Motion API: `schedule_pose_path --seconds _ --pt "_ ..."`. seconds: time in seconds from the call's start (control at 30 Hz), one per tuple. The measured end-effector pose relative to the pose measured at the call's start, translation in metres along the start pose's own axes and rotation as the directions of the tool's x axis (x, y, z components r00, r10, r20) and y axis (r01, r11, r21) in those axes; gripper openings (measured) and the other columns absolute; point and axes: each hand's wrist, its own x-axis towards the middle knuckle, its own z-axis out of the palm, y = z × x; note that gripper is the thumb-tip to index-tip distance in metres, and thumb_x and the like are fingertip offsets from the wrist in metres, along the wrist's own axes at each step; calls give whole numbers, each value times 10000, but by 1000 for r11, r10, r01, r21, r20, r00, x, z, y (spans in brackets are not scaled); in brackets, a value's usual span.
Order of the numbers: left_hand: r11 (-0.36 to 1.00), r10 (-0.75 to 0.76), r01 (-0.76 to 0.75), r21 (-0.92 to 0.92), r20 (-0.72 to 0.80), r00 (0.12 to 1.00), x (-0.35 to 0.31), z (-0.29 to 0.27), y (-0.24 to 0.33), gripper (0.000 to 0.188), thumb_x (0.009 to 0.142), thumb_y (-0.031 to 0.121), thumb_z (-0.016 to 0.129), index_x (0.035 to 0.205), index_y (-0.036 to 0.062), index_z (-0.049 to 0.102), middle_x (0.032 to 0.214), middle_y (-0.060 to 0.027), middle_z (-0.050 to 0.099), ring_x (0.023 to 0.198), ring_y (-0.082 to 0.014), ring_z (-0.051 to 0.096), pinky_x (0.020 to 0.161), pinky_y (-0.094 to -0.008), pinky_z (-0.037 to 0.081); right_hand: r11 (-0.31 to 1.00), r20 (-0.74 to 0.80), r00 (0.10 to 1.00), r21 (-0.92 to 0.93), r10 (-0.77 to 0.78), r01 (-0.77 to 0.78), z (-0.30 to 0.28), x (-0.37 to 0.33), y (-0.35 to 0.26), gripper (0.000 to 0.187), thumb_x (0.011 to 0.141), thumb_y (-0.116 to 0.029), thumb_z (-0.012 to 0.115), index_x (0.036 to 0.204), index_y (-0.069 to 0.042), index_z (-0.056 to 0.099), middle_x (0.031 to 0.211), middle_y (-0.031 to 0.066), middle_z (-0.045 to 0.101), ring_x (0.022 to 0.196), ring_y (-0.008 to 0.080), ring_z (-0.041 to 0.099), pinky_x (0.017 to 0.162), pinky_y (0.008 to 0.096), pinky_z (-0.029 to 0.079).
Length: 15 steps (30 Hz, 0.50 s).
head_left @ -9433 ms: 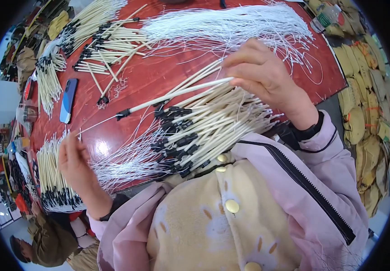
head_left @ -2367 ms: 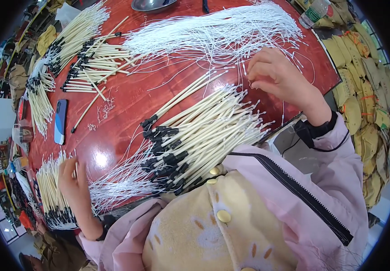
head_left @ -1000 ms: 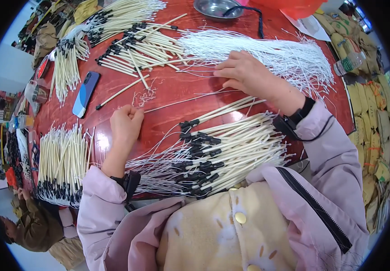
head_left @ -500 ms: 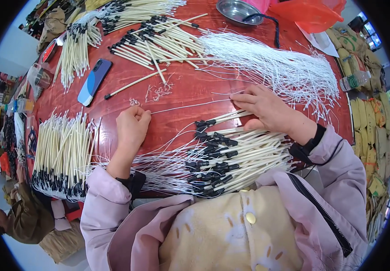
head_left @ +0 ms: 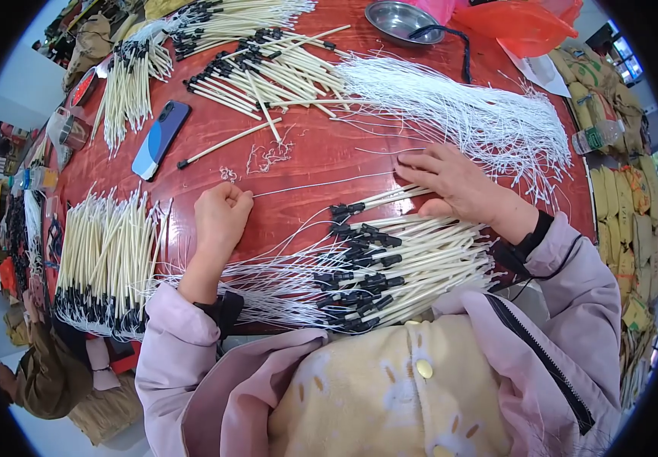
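A thin white string [head_left: 321, 184] runs nearly straight across the red table. Its left end is pinched between the thumb and finger of my left hand [head_left: 222, 213]. My right hand [head_left: 458, 183] lies palm down at the other end, fingers stretched out over the string and thumb apart; whether the fingertips press it is hidden. Below my right hand lies a pile of cream sticks with black end pieces [head_left: 390, 266], white strings trailing from them to the left. Behind that hand spreads a thick bundle of loose white strings [head_left: 466, 107].
Upright cream sticks [head_left: 108, 251] stand bunched at the left. More sticks [head_left: 268, 72] lie at the back, near a phone [head_left: 161, 137] and string scraps [head_left: 268, 156]. A metal bowl [head_left: 401, 21] and red plastic bag [head_left: 523, 27] sit far right. Another person [head_left: 47, 373] is at lower left.
My right hand has shifted slightly right along the string. My left hand has barely moved and keeps its pinch.
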Motion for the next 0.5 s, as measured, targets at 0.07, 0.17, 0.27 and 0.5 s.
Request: schedule_pose_path --seconds 0.07,0.17,0.27,0.5 --pt "1000 -24 24 -7 13 1000 -1 -1 -1 217 828 199 748 786 -10 714 658 -150 680 620 -279 684 630 -393 521 1000 1 1000 -4 13 -13 2 1 -3 826 854 -609 615 1391 17 562 1464 156 524 1236 366 491 1079 482 378" --pt "1000 -17 16 20 17 1000 -1 -1 -3 217 827 202 750 786 -8 713 670 -161 681 638 -302 688 640 -407 525 1000 -3 1000 -9 24 -24 2 6 -7 828 849 -608 620 1380 25 569 1459 159 527 1233 369 491 1078 482 376" --pt "996 25 -26 81 16 1000 -2 -4 -4 223 825 210 751 782 -5 710 685 -174 680 661 -330 690 652 -425 527 995 87 992 13 94 -96 -11 10 -11 824 849 -608 626 1350 46 585 1448 169 533 1229 374 489 1076 481 374" --pt "959 65 -126 254 235 970 10 -27 2 293 830 292 770 765 19 690 721 -191 677 734 -375 689 671 -474 525 998 95 994 14 54 -56 -12 14 -9 879 858 -673 577 1313 79 596 1424 204 536 1221 388 491 1071 483 374"
